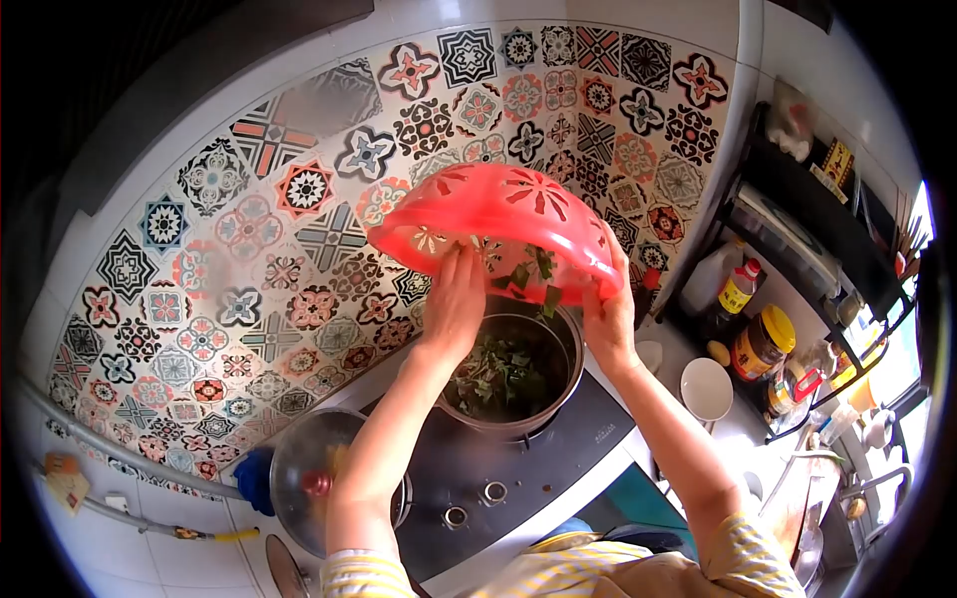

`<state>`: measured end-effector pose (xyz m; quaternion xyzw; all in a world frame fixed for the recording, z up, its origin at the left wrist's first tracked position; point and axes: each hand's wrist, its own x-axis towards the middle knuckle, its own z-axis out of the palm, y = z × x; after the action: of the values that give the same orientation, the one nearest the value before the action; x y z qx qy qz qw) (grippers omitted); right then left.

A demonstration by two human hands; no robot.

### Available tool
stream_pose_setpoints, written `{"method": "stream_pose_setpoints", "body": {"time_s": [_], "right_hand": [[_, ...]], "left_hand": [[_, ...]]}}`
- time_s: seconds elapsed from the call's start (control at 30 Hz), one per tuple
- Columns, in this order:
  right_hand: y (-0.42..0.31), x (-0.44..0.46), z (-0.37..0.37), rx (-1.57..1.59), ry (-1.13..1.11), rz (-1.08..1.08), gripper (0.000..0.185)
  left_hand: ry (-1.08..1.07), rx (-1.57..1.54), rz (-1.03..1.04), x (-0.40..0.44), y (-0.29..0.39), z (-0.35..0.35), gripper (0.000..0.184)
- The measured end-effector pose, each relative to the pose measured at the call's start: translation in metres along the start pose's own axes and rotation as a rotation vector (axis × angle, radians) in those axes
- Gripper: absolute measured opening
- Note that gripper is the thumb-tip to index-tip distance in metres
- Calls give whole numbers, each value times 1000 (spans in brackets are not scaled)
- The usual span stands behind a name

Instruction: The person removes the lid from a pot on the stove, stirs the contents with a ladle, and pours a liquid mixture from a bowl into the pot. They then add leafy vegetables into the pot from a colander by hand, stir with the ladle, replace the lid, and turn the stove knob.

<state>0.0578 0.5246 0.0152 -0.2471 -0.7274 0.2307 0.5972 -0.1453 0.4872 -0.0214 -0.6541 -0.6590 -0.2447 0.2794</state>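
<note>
The right hand (608,319) is gripping the side of a translucent red plastic colander with flower-shaped cut-outs (518,199), its thumb and fingers pinching the wall near the rim. The left hand (456,304) is reaching up to the opening on the other side, its fingers extending close together across the near edge; whether they are pinching the rim or only touching it, I cannot tell.

The colander is hanging tilted in the air above a round, deep metal pot (510,430), its opening facing down and towards the person. Some dark green leaves (538,267) are showing at its right part, above the pot, and a heap of chopped green leaves (498,377) is lying inside the pot.

The pot is standing on a black, smooth-topped stove (578,448), with 2 round metal knobs (495,492) showing nearer the person. Beside the left forearm, a round clear glass lid with a red knob (299,453) is sitting at the stove's left end.

On the right, a small round white bowl (707,390) is resting on the pale tabletop (683,349), near a wide brown jar with a yellow lid (764,344).
</note>
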Motion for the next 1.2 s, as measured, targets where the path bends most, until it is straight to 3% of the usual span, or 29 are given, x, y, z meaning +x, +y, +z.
{"method": "stream_pose_setpoints", "body": {"time_s": [0.1,0.13,0.17,0.23,0.33,0.5,0.57,0.67,0.73,0.83,0.87,0.97,1.0,1.03,1.1,1.13,1.2], "right_hand": [[1,4,0,125,3,39,58],[6,3,1,166,7,69,56],[11,1,2,206,12,99,54],[19,0,4,185,35,98,49],[22,0,7,130,23,-2,49],[14,-12,22,389,27,151,52],[18,-11,22,314,12,130,61],[27,-10,22,252,13,113,64],[30,-7,21,221,39,78,57],[36,-5,19,118,94,19,40],[39,-4,18,114,105,23,37],[36,-3,16,186,65,83,44],[28,-2,13,182,35,64,52],[21,-2,12,179,1,47,60],[23,-8,16,126,18,43,45],[23,-10,18,100,28,36,39],[7,-9,18,193,-26,10,50]], "left_hand": [[-196,6,78,-21,13,-3,43],[-174,-97,83,-27,19,-1,32],[-137,-169,108,-36,23,-1,33],[-387,-460,63,-38,22,-8,40],[-58,-459,86,-11,33,-30,33],[135,-388,9,27,39,-14,43],[187,-325,25,29,47,-1,38],[58,-464,54,18,59,3,34],[-64,-514,60,10,54,-2,35],[-26,-467,195,-15,38,-3,27],[-192,-436,234,-23,28,2,20],[-368,-344,170,-39,22,-2,16],[-339,-385,171,-35,21,-5,16],[-129,-417,169,-28,24,-10,22],[-61,-433,55,-6,35,-27,32],[13,-373,119,6,34,-25,33],[166,-243,250,25,31,-22,36]]}}
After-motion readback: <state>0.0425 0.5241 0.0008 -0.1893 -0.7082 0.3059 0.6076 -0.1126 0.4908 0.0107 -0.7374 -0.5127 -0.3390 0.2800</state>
